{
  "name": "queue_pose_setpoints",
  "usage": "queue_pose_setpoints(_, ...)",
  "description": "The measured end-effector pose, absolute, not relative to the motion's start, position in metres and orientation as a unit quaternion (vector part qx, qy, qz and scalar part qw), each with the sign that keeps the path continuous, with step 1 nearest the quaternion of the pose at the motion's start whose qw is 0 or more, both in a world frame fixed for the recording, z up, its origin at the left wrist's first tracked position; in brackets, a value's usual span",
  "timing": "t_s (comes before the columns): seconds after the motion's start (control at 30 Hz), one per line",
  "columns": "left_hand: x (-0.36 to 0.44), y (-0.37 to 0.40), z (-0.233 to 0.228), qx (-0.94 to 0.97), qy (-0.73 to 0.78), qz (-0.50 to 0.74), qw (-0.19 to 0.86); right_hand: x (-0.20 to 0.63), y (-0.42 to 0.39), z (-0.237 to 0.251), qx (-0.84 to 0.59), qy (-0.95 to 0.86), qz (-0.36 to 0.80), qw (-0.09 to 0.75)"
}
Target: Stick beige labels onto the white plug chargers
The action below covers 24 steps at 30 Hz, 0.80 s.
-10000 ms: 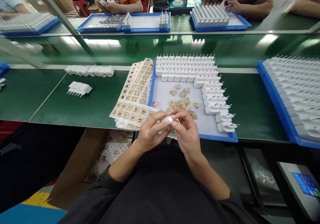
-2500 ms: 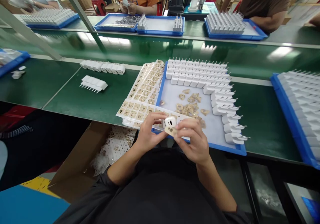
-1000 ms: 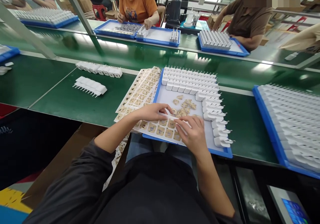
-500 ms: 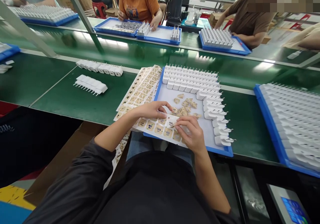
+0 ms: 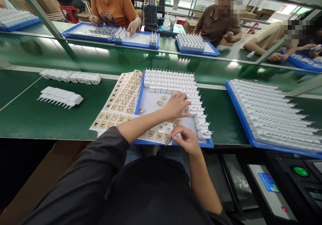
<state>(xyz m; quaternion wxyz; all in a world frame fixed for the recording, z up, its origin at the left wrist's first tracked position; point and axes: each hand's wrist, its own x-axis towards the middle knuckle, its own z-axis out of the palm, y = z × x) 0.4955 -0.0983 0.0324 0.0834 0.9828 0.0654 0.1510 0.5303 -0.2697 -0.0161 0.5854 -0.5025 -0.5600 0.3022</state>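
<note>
My left hand [image 5: 177,105] reaches over the blue tray [image 5: 151,107], its fingers apart and curved, at the edge of the white plug housings [image 5: 195,110] in the right-hand column. Whether the fingertips touch a housing is hard to see. Near the tray's front edge, my right hand [image 5: 188,140] pinches a small tan sticker [image 5: 168,139]. Beneath that hand lies a sticker sheet [image 5: 151,134], with white bare spots at its upper right. A few loose tan pieces [image 5: 160,103] lie on the tray floor, and my left forearm hides part of it.
More sticker sheets [image 5: 123,91] are stacked left of the tray. Two rows of white housings [image 5: 60,96] rest farther left. To the right stands another blue-edged tray [image 5: 237,111] full of housings. Across the green line, people [image 5: 113,7] work at trays.
My left hand has gone from the sticker sheet to the housings at the right. My right hand has drawn a tan sticker toward the sheet's front edge. The view has turned right.
</note>
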Motion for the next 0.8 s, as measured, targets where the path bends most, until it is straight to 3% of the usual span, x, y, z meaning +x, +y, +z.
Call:
queue_pose_setpoints(0.2, 0.526, -0.122, 0.018, 0.976, 0.052, 0.192, 0.091, 0.530, -0.271, -0.013, -0.500, -0.582, 0.290, 0.572)
queue_pose_setpoints(0.27, 0.515, -0.120, 0.025, 0.962, 0.066, 0.204, 0.169, 0.531, -0.272, -0.014, -0.500, -0.583, 0.274, 0.579)
queue_pose_setpoints(0.43, 0.445, -0.105, 0.048, 0.799, 0.140, 0.199, 0.550, 0.532, -0.269, -0.016, -0.475, -0.567, 0.255, 0.623)
queue_pose_setpoints(0.5, 0.409, -0.104, 0.051, 0.705, 0.177, 0.225, 0.649, 0.529, -0.267, -0.014, -0.457, -0.549, 0.250, 0.654)
queue_pose_setpoints(0.67, 0.346, -0.122, 0.038, 0.519, 0.230, 0.262, 0.780, 0.505, -0.259, 0.003, -0.431, -0.537, 0.262, 0.676)
queue_pose_setpoints(0.8, 0.330, -0.133, 0.020, 0.463, 0.231, 0.280, 0.809, 0.480, -0.253, 0.017, -0.392, -0.583, 0.291, 0.649)
